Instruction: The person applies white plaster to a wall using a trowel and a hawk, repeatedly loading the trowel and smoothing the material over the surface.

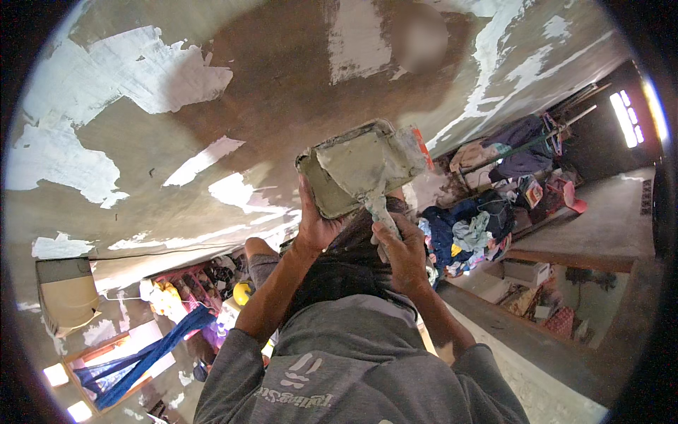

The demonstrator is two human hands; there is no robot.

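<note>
In front of my body, my left hand (318, 227) is closed on the near left edge of a shallow rectangular tray (311, 185), its inside smeared with grey putty. My right hand (405, 249) grips the handle of a putty knife (378, 206). Its broad, putty-coated blade lies over the tray; I cannot tell whether it touches the bottom. At the tray's right side shows a pale piece with a red edge (424, 147), partly smeared with putty. Beyond the tray is a grey-brown wall (282, 99) with white patches of filler.
A heap of clothes (462, 237) lies to the right, below garments on a rail (519, 152). A wooden-framed opening (565, 265) is at the lower right. On the left are a cardboard-coloured box (68, 295), a blue cloth (145, 360) across a window, and piled belongings (212, 283).
</note>
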